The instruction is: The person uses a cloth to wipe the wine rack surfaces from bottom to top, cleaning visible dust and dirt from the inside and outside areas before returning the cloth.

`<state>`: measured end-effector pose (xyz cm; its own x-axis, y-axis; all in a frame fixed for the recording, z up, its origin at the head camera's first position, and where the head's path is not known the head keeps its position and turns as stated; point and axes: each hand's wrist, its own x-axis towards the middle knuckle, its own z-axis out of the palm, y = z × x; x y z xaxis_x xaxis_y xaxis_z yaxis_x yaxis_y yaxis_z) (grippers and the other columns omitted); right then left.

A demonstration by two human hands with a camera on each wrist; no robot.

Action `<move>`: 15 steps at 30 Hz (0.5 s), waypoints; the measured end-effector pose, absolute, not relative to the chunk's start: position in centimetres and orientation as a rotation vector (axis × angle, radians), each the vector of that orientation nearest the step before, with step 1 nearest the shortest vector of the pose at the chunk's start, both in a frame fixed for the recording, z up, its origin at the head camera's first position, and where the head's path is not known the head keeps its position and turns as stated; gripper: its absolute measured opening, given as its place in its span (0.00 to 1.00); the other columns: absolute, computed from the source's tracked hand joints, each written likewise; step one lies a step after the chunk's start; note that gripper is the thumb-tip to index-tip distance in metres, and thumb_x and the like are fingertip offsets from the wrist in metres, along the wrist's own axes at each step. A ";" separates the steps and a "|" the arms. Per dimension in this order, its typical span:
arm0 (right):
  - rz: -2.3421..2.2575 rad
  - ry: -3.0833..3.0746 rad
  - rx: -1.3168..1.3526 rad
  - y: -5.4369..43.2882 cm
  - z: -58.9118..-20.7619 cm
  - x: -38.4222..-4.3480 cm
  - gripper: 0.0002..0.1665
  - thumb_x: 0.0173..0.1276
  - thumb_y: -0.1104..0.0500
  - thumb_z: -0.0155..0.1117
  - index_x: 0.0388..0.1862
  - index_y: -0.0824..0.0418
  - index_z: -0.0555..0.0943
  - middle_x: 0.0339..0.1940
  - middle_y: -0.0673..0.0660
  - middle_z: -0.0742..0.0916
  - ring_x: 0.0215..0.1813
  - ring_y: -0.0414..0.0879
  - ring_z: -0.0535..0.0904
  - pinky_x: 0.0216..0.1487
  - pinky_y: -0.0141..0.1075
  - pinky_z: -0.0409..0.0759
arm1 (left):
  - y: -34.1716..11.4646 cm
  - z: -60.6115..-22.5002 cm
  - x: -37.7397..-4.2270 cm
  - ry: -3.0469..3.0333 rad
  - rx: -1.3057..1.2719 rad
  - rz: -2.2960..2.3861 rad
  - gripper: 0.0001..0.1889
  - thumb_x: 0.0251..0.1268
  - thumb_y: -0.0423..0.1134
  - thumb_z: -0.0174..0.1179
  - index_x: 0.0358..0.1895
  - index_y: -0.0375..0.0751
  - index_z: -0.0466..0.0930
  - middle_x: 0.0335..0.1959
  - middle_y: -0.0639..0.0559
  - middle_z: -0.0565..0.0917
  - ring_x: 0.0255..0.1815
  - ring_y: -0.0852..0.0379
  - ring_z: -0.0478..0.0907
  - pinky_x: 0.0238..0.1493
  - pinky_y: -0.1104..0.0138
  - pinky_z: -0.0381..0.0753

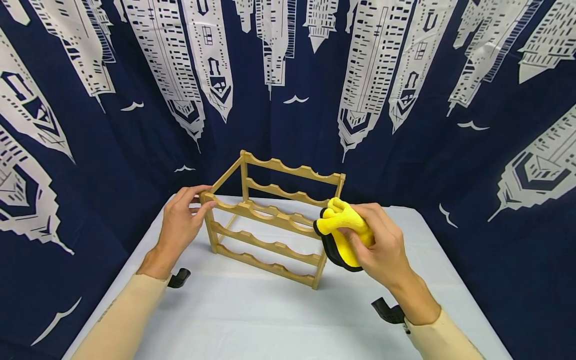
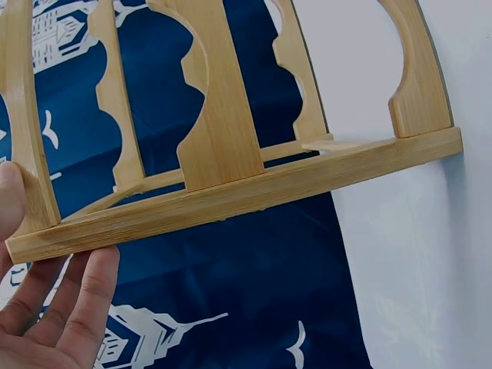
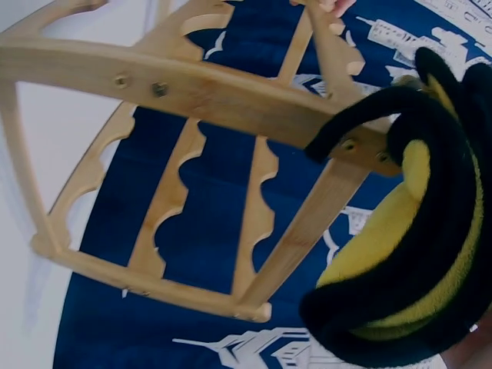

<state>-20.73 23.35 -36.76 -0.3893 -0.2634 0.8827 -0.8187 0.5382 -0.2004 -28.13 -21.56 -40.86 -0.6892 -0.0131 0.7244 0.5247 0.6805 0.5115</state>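
Note:
A light wooden rack [image 1: 265, 245] with scalloped rails stands on the white table, seen at its middle in the head view. My left hand [image 1: 177, 220] grips its upper left front corner, thumb on the near side; the left wrist view shows fingers [image 2: 91, 300] against the outside of the end post [image 2: 231, 204]. In my right hand [image 1: 387, 245] is a bunched yellow cloth [image 1: 344, 225] with black edging, held at the rack's upper right front corner. From the right wrist, the cloth's black border overlaps the end of the upper side bar [image 3: 231, 100], where screw heads show.
The white-covered table [image 1: 252, 325] extends in front of the rack and to both sides. Behind it hangs a navy cloth [image 1: 279, 130] printed with white buildings and birds. Black wrist mounts [image 1: 179, 278] stick out beneath both sleeves.

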 end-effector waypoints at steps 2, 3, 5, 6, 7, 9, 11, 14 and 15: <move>0.799 -1.930 0.886 22.9 -36.5 -20.7 0.29 0.65 0.72 0.84 0.66 0.69 0.89 0.55 0.63 0.92 0.50 0.53 0.87 0.64 0.18 0.82 | -21.5 -41.0 -28.2 -2.163 -0.392 -0.944 0.21 0.74 0.32 0.81 0.67 0.37 0.91 0.52 0.38 0.90 0.53 0.37 0.95 0.48 0.63 0.98; 0.785 -1.939 0.881 22.8 -36.3 -20.7 0.30 0.65 0.73 0.84 0.66 0.69 0.89 0.55 0.63 0.92 0.50 0.53 0.87 0.64 0.17 0.82 | -21.5 -41.0 -28.2 -2.158 -0.397 -0.947 0.21 0.74 0.31 0.81 0.66 0.37 0.91 0.52 0.38 0.90 0.53 0.36 0.95 0.48 0.66 0.98; 0.766 -1.948 0.865 22.6 -36.1 -20.7 0.30 0.64 0.73 0.85 0.66 0.69 0.89 0.55 0.63 0.92 0.50 0.54 0.88 0.64 0.17 0.82 | -21.4 -41.0 -28.3 -2.151 -0.402 -0.953 0.20 0.74 0.31 0.81 0.66 0.36 0.91 0.51 0.37 0.90 0.53 0.36 0.95 0.48 0.80 0.92; 0.757 -1.954 0.855 22.5 -35.9 -20.6 0.30 0.64 0.73 0.85 0.66 0.69 0.89 0.55 0.64 0.92 0.50 0.54 0.88 0.64 0.16 0.82 | -21.4 -41.1 -28.4 -2.147 -0.404 -0.956 0.21 0.73 0.31 0.82 0.65 0.35 0.91 0.51 0.37 0.89 0.53 0.35 0.95 0.49 0.86 0.87; 0.745 -1.960 0.844 22.5 -35.7 -20.6 0.30 0.65 0.73 0.86 0.67 0.69 0.89 0.55 0.64 0.92 0.50 0.54 0.88 0.65 0.15 0.81 | -21.4 -41.1 -28.4 -2.144 -0.405 -0.955 0.21 0.73 0.31 0.82 0.65 0.35 0.91 0.51 0.37 0.89 0.52 0.35 0.95 0.49 0.91 0.82; 0.731 -1.960 0.826 22.5 -35.4 -20.6 0.30 0.65 0.72 0.86 0.66 0.69 0.89 0.55 0.64 0.92 0.49 0.54 0.89 0.65 0.15 0.80 | -21.3 -41.1 -28.4 -2.132 -0.410 -0.963 0.20 0.72 0.30 0.82 0.64 0.35 0.91 0.51 0.36 0.89 0.52 0.35 0.95 0.50 0.96 0.75; 0.726 -1.956 0.821 22.5 -35.1 -20.6 0.30 0.65 0.72 0.85 0.67 0.69 0.89 0.54 0.64 0.92 0.49 0.55 0.89 0.66 0.15 0.80 | -21.4 -41.0 -28.3 -2.123 -0.413 -0.963 0.20 0.71 0.30 0.83 0.63 0.35 0.92 0.51 0.36 0.90 0.51 0.35 0.95 0.49 0.97 0.74; 0.707 -1.970 0.827 22.5 -34.8 -20.6 0.31 0.65 0.72 0.86 0.67 0.68 0.90 0.54 0.64 0.92 0.49 0.55 0.89 0.67 0.14 0.80 | -21.5 -41.0 -28.1 -2.113 -0.414 -0.961 0.20 0.70 0.29 0.84 0.62 0.34 0.92 0.49 0.37 0.90 0.49 0.36 0.96 0.48 0.96 0.76; 0.701 -1.980 0.829 22.5 -34.7 -20.6 0.31 0.65 0.72 0.86 0.68 0.67 0.90 0.54 0.64 0.92 0.49 0.54 0.89 0.67 0.14 0.80 | -21.5 -41.0 -28.0 -2.110 -0.417 -0.957 0.20 0.69 0.29 0.84 0.61 0.34 0.92 0.49 0.37 0.90 0.48 0.36 0.96 0.48 0.96 0.76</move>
<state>-20.64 22.47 -34.66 -0.4144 -0.2862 0.8639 -0.7660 0.6223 -0.1613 -27.97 -21.50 -40.99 -0.6521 -0.0173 0.7579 0.5589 0.6645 0.4961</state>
